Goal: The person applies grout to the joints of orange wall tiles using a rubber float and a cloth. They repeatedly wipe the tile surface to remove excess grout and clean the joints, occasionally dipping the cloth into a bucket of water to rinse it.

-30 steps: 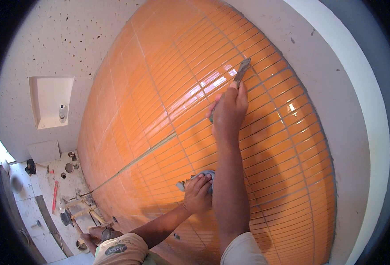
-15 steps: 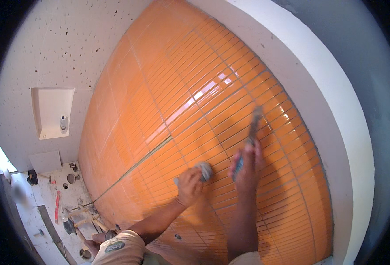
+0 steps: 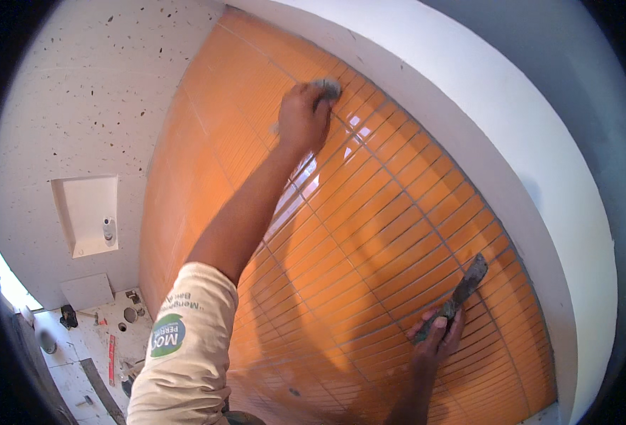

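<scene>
My left hand (image 3: 303,119) reaches high up the orange tiled wall (image 3: 369,234). Its fingers are closed round a wadded grey cloth (image 3: 330,88), which is pressed to the tiles near their upper edge. Lower and to the right, my right hand (image 3: 440,336) grips a putty knife (image 3: 471,275) smeared with dark grey paste. The knife's blade points up and to the right, close in front of the tiles; whether it touches them I cannot tell. Thin grey joints run between the long narrow tiles. My left sleeve and forearm cover part of the wall.
A speckled pale wall on the left has a recessed niche (image 3: 86,216) with a small bottle (image 3: 109,230) in it. Below, a red level (image 3: 111,360), a dark strip (image 3: 102,388) and scattered tools lie on the dirty floor. A white wall edge (image 3: 539,142) borders the tiles on the right.
My left hand has moved far up the wall with the cloth. My right hand, still holding the putty knife, has come lower and to the right. The view has shifted somewhat.
</scene>
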The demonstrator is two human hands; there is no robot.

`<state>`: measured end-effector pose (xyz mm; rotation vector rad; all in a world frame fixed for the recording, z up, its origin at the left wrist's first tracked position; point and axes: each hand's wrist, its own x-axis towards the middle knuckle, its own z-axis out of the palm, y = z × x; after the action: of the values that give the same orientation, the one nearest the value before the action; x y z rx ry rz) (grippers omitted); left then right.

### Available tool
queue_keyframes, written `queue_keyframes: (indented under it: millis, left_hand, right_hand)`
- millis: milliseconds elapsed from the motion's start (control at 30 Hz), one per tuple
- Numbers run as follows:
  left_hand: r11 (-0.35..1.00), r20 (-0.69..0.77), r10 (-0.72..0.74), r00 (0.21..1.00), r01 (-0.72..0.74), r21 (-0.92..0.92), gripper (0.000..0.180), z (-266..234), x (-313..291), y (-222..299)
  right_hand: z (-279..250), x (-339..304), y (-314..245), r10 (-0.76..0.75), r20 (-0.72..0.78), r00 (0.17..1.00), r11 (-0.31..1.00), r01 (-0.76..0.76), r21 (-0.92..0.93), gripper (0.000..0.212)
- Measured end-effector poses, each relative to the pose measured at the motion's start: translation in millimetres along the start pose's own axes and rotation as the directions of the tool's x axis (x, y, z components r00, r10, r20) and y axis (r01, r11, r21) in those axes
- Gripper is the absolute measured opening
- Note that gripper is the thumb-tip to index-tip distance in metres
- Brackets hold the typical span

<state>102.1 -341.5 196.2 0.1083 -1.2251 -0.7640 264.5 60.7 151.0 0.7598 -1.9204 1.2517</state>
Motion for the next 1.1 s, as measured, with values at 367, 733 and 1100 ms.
queue_keyframes:
  millis: [367,733,1100]
  left_hand:
    - [0.74,0.738,-0.306,0.601,-0.338,0.582,0.031,-83.5,6.5,5.5]
    - [0.823,0.721,-0.433,0.541,0.564,0.07,0.03,-115.3,-14.7,-10.4]
    - [0.982,0.477,-0.057,0.877,0.134,-0.13,0.026,-48.3,-29.3,4.4]
  right_hand:
    - [-8.8,1.6,10.6,-0.001,0.025,1.0,1.0,0.001,-0.009,0.052]
    - [1.1,3.4,2.3,-0.003,0.021,1.0,1.0,0.003,-0.007,0.05]
    - [1.6,3.3,5.0,-0.015,0.007,1.0,1.0,0.015,-0.012,0.056]
